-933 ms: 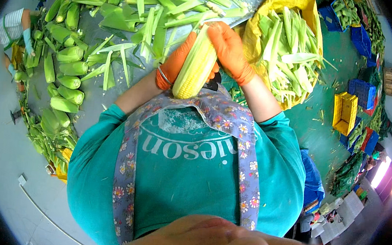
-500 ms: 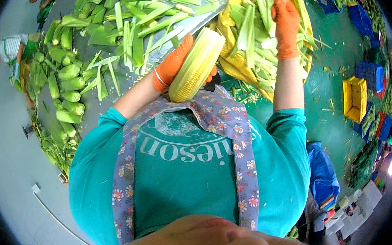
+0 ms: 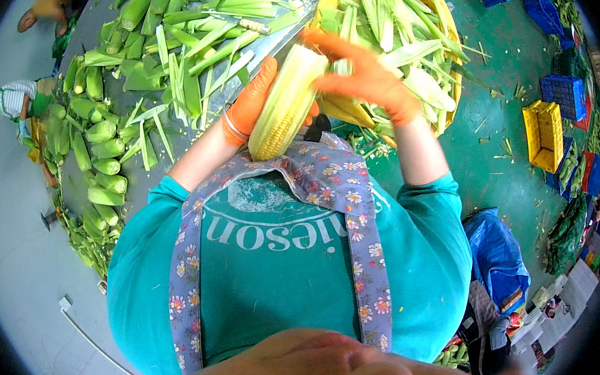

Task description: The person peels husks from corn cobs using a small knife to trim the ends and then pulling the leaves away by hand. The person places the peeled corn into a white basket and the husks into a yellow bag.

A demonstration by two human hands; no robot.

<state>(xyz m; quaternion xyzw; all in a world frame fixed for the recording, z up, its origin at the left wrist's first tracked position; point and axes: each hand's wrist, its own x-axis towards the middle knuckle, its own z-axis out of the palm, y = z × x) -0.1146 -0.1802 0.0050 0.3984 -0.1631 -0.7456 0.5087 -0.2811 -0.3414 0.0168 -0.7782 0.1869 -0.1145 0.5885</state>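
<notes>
My left hand (image 3: 248, 106), in an orange glove, is wrapped round a cob of corn (image 3: 283, 112). The cob is tilted in front of my apron, its yellow kernels bare near the lower end and pale green husk still along its upper part. My right hand (image 3: 370, 80), also orange-gloved and slightly blurred, has its fingers spread at the cob's upper end. Its fingertips are close to the husk; whether they touch it I cannot tell. Just beyond the right hand, a yellow sack (image 3: 345, 110) holds a heap of stripped green husks (image 3: 423, 53).
Unhusked corn cobs (image 3: 109, 148) and loose husk strips (image 3: 189, 73) cover the grey table at left. Two people work beyond it, one in a striped top (image 3: 12, 98). On the green floor at right stand a yellow crate (image 3: 543, 136), blue crates (image 3: 563, 95) and a blue tarp (image 3: 496, 252).
My right hand has come back from over the yellow sack, down and left to the cob's upper end, and its fingers have spread. My left hand keeps its hold, shifting slightly left.
</notes>
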